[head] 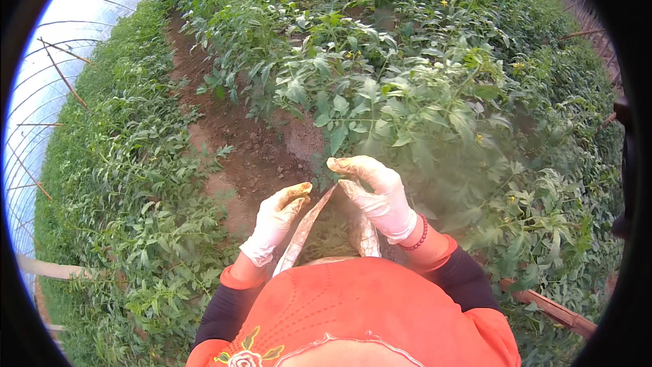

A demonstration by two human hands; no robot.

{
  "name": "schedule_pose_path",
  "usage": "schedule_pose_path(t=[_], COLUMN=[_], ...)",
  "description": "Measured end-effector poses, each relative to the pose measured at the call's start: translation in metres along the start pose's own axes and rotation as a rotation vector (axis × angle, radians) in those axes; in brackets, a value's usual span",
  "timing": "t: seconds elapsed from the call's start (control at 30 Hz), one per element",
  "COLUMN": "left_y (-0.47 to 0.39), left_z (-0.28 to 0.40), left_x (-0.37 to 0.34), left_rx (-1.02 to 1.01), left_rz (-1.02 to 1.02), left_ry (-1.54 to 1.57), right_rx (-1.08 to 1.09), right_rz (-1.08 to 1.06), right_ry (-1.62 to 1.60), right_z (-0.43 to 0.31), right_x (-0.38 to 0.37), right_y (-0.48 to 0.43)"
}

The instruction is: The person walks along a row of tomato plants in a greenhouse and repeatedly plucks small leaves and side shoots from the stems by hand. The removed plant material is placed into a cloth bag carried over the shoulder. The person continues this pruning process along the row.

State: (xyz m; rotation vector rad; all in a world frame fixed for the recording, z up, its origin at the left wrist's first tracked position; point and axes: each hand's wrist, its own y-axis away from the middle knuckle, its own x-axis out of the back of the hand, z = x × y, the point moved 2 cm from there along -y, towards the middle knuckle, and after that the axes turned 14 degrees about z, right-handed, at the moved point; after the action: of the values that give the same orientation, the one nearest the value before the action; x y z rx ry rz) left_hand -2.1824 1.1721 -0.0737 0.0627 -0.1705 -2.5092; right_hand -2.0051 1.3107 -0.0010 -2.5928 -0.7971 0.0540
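Note:
My left hand (275, 219), in a thin white glove with yellow-brown stains at the fingertips, is curled with thumb and fingertips close together. I cannot tell whether something small is between them. My right hand (379, 196), gloved alike, has a gap between thumb and forefinger, with nothing plainly held. Its thumb tip is close to the peak of a soiled whitish rim (305, 229), apparently of a pouch or bag at my waist. Inside this rim green plant matter (331, 232) shows, partly blurred. Leafy tomato plants (367, 92) stand just beyond my hands.
A bare soil path (234, 132) runs up the left of centre between dense plant rows (127, 188). Bamboo poles (552, 308) lean at the right and left edges. Curved hoops and pale plastic film (41, 92) form the greenhouse wall at left.

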Motion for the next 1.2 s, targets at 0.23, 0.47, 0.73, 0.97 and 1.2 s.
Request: schedule_pose_path(t=[0.23,0.47,0.73,0.97,1.2], left_y=[-0.042,-0.064,-0.128,-0.258,-0.384], left_z=[-0.022,-0.043,-0.044,-0.043,0.016], left_x=[0.162,0.241,0.294,0.349,0.385], left_rx=[-0.003,-0.073,-0.025,0.166,-0.029], left_rz=[0.185,0.368,0.359,0.39,0.338], left_ry=[-0.047,0.008,-0.072,-0.089,-0.209], right_rx=[-0.451,-0.529,-0.494,-0.565,-0.494], right_rz=[-0.037,0.069,0.07,0.319,0.505], right_ry=[-0.207,-0.163,-0.146,-0.239,-0.185], right_z=[0.076,0.113,0.167,0.271,0.407], right_x=[-0.117,-0.165,-0.238,-0.275,-0.278], right_y=[-0.051,-0.107,-0.202,-0.33,-0.512])
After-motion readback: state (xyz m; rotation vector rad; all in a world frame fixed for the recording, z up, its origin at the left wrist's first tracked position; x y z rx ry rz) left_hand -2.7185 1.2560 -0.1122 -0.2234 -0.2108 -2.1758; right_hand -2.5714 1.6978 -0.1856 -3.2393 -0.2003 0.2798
